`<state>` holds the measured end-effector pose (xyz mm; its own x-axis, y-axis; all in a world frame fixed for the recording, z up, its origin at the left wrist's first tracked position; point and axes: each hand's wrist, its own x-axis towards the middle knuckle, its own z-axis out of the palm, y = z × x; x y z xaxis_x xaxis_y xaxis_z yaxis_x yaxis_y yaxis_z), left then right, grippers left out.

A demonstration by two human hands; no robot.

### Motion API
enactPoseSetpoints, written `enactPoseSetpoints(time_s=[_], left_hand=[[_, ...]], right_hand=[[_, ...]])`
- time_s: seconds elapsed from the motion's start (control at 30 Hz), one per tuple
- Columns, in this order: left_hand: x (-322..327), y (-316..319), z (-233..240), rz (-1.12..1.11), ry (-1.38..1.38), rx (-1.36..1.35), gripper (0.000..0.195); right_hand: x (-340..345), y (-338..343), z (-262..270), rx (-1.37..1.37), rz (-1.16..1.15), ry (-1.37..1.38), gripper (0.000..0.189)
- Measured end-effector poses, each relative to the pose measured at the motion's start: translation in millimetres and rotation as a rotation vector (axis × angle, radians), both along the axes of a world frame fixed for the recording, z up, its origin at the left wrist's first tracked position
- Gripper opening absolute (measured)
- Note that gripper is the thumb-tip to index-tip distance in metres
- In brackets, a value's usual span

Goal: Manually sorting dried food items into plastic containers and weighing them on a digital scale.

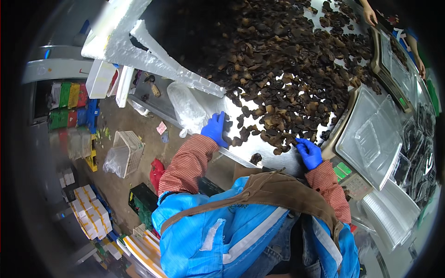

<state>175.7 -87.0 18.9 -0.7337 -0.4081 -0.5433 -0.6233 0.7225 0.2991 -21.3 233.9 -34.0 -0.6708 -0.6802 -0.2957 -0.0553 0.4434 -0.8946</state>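
Note:
A broad heap of dark brown wood ear mushrooms (288,62) is spread over a shiny metal table (240,149). My left hand (214,129), in a blue glove, rests at the table's near edge with its fingers extended, beside a few loose pieces. At the heap's near right border is my right hand (309,153), also blue-gloved, with bent fingers. Its fingertips touch a mushroom piece; whether they grip it is unclear. Just right of that hand stands a digital scale (354,180) with clear plastic trays (368,139) on top. One small mushroom clump (256,158) lies apart near the edge.
White foam pieces (156,66) border the heap's left side, beside a clear plastic bag (186,106). A second scale (393,69) stands farther right, near another person's hand (370,16). Stacked clear trays (419,153) are at far right. A plastic crate (130,153) lies on the floor.

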Motion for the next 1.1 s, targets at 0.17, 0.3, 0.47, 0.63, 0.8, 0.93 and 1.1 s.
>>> enactPoseSetpoints(time_s=[0.17,0.3,0.47,0.63,0.8,0.93,1.1], left_hand=[[5,39,-33,0.157,0.092,-0.002,0.111],[-26,78,-94,0.317,0.638,0.018,0.093],[-126,100,-39,0.246,0.528,0.167,0.094],[-139,84,-14,-0.024,0.376,0.229,0.072],[-167,58,10,-0.04,0.684,-0.014,0.043],[-201,62,-19,-0.116,0.748,-0.125,0.043],[-181,104,-21,-0.381,0.822,-0.118,0.023]], right_hand=[[-2,3,-6,-0.008,-0.017,-0.002,0.023],[2,-9,2,0.012,0.013,-0.03,0.024],[-8,-9,8,0.017,0.026,0.074,0.025],[-22,-5,15,-0.015,-0.059,0.0,0.025],[-32,-15,39,-0.005,-0.125,0.135,0.027],[-35,-22,27,-0.045,-0.09,0.1,0.027],[-37,-12,22,0.006,-0.082,0.08,0.027]])
